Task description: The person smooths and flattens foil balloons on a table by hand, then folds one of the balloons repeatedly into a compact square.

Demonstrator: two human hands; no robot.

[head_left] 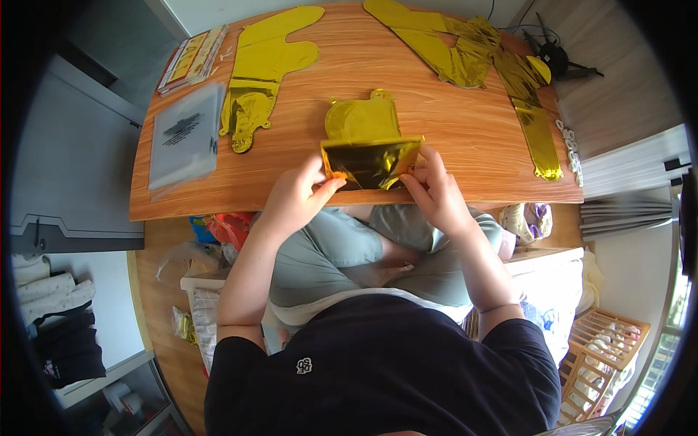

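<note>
Dark tee (385, 363) nearest cam, gold foil (371, 161) pinched each side by L hand (297, 192) & R hand (438, 195), flat end (362, 120) laid beyond both

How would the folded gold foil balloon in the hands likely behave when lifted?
The gold foil balloon is probably light, looking thin and uninflated. It's likely floppy, being folded between the left hand and right hand. Its glossy surface may feel slippery.

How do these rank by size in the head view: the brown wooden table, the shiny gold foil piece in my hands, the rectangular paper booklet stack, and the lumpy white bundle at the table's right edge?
1. Brown wooden table
2. Gold foil piece
3. Paper booklet stack
4. Lumpy white bundle
</note>
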